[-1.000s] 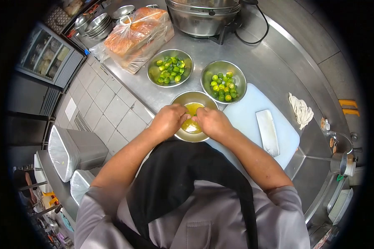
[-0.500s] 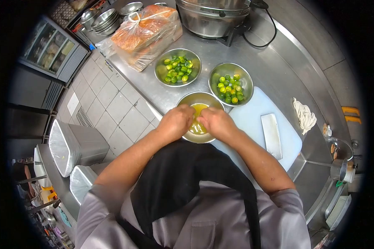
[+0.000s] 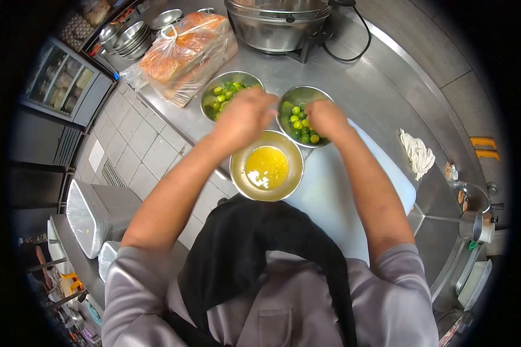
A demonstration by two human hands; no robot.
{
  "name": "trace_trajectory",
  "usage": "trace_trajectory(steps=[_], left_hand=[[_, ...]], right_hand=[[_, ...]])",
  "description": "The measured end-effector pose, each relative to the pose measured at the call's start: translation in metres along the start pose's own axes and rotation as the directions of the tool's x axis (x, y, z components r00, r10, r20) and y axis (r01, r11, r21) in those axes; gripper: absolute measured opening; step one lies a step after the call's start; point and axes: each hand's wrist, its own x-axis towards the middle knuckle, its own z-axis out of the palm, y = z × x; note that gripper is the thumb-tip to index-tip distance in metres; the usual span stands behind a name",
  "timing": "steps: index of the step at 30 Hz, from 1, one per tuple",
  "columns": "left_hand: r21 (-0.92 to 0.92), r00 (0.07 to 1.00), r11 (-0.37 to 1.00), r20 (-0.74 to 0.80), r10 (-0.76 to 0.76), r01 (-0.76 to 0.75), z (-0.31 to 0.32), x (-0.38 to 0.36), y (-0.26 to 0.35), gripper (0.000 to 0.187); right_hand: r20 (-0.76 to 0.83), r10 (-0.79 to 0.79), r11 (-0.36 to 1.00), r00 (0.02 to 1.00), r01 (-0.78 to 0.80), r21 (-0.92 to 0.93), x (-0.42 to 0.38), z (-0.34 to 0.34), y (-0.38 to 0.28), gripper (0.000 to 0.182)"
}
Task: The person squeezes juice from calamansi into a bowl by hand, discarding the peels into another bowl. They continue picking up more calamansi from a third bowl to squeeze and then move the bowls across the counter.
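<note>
My left hand [image 3: 246,118] is blurred over the near edge of a steel bowl of green limes [image 3: 226,92], its fingers pointing right. Into a second steel bowl [image 3: 288,99] reaches my right hand [image 3: 327,118], fingers curled down at the small limes [image 3: 300,122]; what they grip is hidden. Some of these limes show yellowish cut faces. Closest to my body, a third steel bowl [image 3: 296,181] holds yellow juice [image 3: 266,168] with bits floating in it. A white cutting board [image 3: 324,179] lies to its right, partly under my right forearm.
Orange loaves in a clear plastic bag [image 3: 182,55] sit at the far left of the steel counter [image 3: 382,98]. Behind the bowls stands a large steel pot [image 3: 278,26] with a black cord. A crumpled white cloth [image 3: 417,153] lies right; lined bins [image 3: 87,217] stand left.
Both hands have left the juice bowl and moved away from my body, the left to the left lime bowl, the right into the right one. The cleaver on the board is now hidden.
</note>
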Motion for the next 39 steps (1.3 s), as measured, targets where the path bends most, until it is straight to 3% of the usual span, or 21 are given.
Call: trace_trajectory(steps=[3, 5, 6, 8, 9, 11, 18, 19, 20, 21, 22, 23, 24, 26, 27, 29, 33, 36, 37, 38, 39], left_hand=[[-0.021, 0.987, 0.989, 0.073, 0.145, -0.144, 0.053, 0.023, 0.012, 0.025], [0.066, 0.96, 0.997, 0.278, 0.016, -0.036, 0.073, 0.036, 0.015, 0.019], [0.065, 0.958, 0.997, 0.286, 0.024, -0.044, 0.077, 0.041, 0.014, 0.019], [0.025, 0.96, 0.998, 0.275, -0.058, 0.053, 0.083, 0.047, 0.009, 0.014], [0.008, 0.975, 0.997, 0.211, -0.071, 0.07, 0.085, 0.047, 0.007, 0.013], [0.078, 0.956, 0.992, 0.27, -0.117, 0.099, 0.089, 0.051, 0.004, 0.013], [0.216, 0.891, 0.967, 0.399, -0.216, 0.138, 0.089, 0.062, 0.006, 0.015], [0.228, 0.882, 0.964, 0.416, -0.222, 0.135, 0.087, 0.062, 0.006, 0.017], [0.228, 0.882, 0.963, 0.414, -0.227, 0.141, 0.086, 0.063, 0.009, 0.017], [0.263, 0.837, 0.958, 0.496, -0.234, 0.112, 0.086, 0.066, 0.014, 0.02], [0.294, 0.783, 0.953, 0.573, -0.242, 0.079, 0.088, 0.068, 0.019, 0.024], [0.293, 0.784, 0.953, 0.571, -0.244, 0.083, 0.096, 0.067, 0.019, 0.024], [0.328, 0.739, 0.939, 0.607, -0.292, 0.102, 0.104, 0.067, 0.02, 0.026], [0.359, 0.691, 0.926, 0.64, -0.337, 0.118, 0.121, 0.068, 0.02, 0.027], [0.356, 0.68, 0.923, 0.641, -0.357, 0.15, 0.128, 0.068, 0.02, 0.028], [0.352, 0.667, 0.918, 0.642, -0.378, 0.183, 0.138, 0.068, 0.016, 0.03], [0.331, 0.726, 0.933, 0.606, -0.325, 0.141, 0.141, 0.065, 0.016, 0.032], [0.282, 0.763, 0.941, 0.561, -0.32, 0.187, 0.139, 0.063, 0.014, 0.033], [0.256, 0.775, 0.945, 0.547, -0.315, 0.204, 0.139, 0.063, 0.011, 0.035], [0.256, 0.776, 0.944, 0.545, -0.318, 0.207, 0.129, 0.066, 0.013, 0.035], [0.177, 0.806, 0.956, 0.515, -0.292, 0.234, 0.117, 0.069, 0.013, 0.037]], right_hand=[[0.05, 0.08, 0.996, 0.996, -0.077, -0.044, 0.001, 0.031, -0.003, 0.02], [0.029, 0.149, 0.987, 0.988, -0.151, 0.058, -0.006, 0.022, -0.018, 0.022], [0.018, 0.215, 0.964, 0.976, -0.215, 0.154, -0.01, 0.015, -0.022, 0.024], [0.013, 0.186, 0.976, 0.983, -0.186, 0.115, -0.006, 0.029, -0.012, 0.025], [-0.03, 0.088, 0.993, 0.996, -0.085, 0.081, -0.006, 0.036, -0.007, 0.025], [-0.119, -0.078, 0.996, 0.99, 0.082, 0.029, -0.009, 0.044, -0.005, 0.027], [0.069, 0.016, 0.972, 0.997, -0.032, 0.232, -0.006, 0.019, 0.001, 0.03], [-0.184, 0.051, 0.947, 0.982, 0.011, 0.321, -0.01, 0.018, 0.011, 0.028], [-0.42, 0.102, 0.917, 0.902, 0.078, 0.392, -0.014, 0.014, 0.019, 0.026], [-0.418, 0.095, 0.918, 0.903, 0.083, 0.389, -0.018, 0.009, 0.026, 0.026], [-0.283, 0.247, 0.604, 0.927, 0.081, 0.793, -0.026, -0.002, 0.031, 0.021], [-0.088, 0.313, 0.133, 0.946, 0.048, 0.99, -0.034, -0.008, 0.034, 0.016], [-0.089, 0.311, 0.138, 0.946, 0.047, 0.989, -0.043, -0.011, 0.035, 0.016], [0.006, 0.279, -0.25, 0.96, 0.067, 0.966, -0.068, -0.009, 0.033, 0.018], [0.006, 0.28, -0.247, 0.96, 0.066, 0.967, -0.08, -0.005, 0.03, 0.018], [0.098, 0.046, -0.372, 0.994, -0.074, 0.925, -0.105, 0.01, 0.022, 0.027], [0.119, -0.071, -0.219, 0.99, -0.131, 0.967, -0.13, 0.047, -0.022, 0.031], [0.002, -0.138, -0.125, 0.99, -0.02, 0.992, -0.131, 0.058, -0.059, 0.029], [-0.216, -0.17, 0.338, 0.962, 0.263, 0.904, -0.131, 0.048, -0.069, 0.028], [-0.381, -0.296, 0.695, 0.876, 0.471, 0.543, -0.13, 0.043, -0.077, 0.027], [-0.324, -0.323, 0.744, 0.889, 0.45, 0.493, -0.127, 0.046, -0.083, 0.026]])
